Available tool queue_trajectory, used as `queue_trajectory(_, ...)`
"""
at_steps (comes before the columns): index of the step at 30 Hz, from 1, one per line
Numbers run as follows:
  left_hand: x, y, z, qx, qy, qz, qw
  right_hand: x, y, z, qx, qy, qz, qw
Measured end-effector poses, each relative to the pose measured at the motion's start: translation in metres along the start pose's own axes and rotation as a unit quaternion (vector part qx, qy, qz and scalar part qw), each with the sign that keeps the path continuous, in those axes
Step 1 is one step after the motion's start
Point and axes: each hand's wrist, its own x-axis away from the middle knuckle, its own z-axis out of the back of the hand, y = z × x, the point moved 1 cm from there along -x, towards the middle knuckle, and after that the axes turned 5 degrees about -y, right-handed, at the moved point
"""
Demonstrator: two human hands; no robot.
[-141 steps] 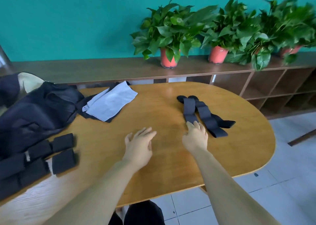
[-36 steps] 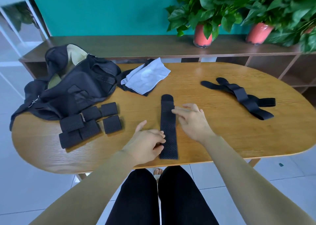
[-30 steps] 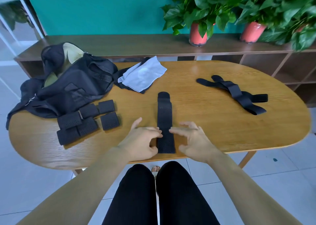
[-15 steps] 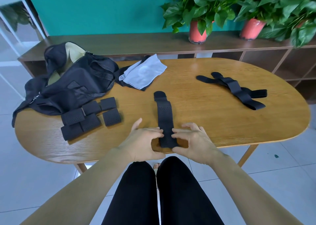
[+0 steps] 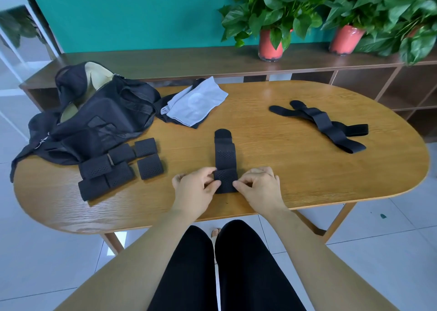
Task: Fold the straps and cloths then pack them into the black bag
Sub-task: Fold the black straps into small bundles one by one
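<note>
Strap: perforated black strap [image 5: 224, 155] lies between the hands, near end folded over.
Left: left hand [image 5: 196, 189] pinches the fold's left edge.
Right: right hand [image 5: 259, 187] pinches its right edge.
Bag: black bag [image 5: 101, 123], far left of the left hand, gapes; tan lining shows, contents unclear.
Folded: folded straps [image 5: 118, 168] between left hand and bag.
Cloth: grey cloth [image 5: 196, 102] beyond the left hand.
Loose: loose straps [image 5: 326, 127] well beyond the right hand.

A dark cloth [image 5: 186, 124], perhaps folded, lies mostly hidden under the pale cloth [image 5: 196, 102], and the plants [image 5: 272, 5] are cropped above.
</note>
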Motion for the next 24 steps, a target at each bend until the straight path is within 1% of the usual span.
queue_trajectory(5, -0.002, 0.004, -0.005, -0.047, 0.018, 0.005, 0.999, -0.002, 0.001, -0.008, -0.005, 0.030, -0.036, 0.999)
queue_trajectory(11, -0.008, 0.006, -0.007, -0.150, -0.009, -0.008, 0.989, -0.003, 0.004, -0.015, 0.014, 0.059, -0.051, 0.997)
queue_trajectory(17, -0.012, 0.006, -0.005, -0.194, -0.030, -0.016, 0.981, -0.003, 0.006, -0.017, 0.025, 0.068, -0.053, 0.996)
queue_trajectory(19, -0.010, 0.008, -0.004, -0.217, -0.014, -0.035, 0.975, -0.004, 0.006, -0.017, 0.030, 0.067, -0.054, 0.996)
queue_trajectory(21, -0.008, 0.008, -0.005, -0.233, 0.023, -0.068, 0.970, -0.003, 0.004, -0.016, 0.029, 0.068, -0.055, 0.996)
queue_trajectory(24, -0.009, 0.004, -0.010, -0.227, 0.059, -0.155, 0.960, -0.003, 0.002, -0.014, 0.040, 0.064, -0.053, 0.996)
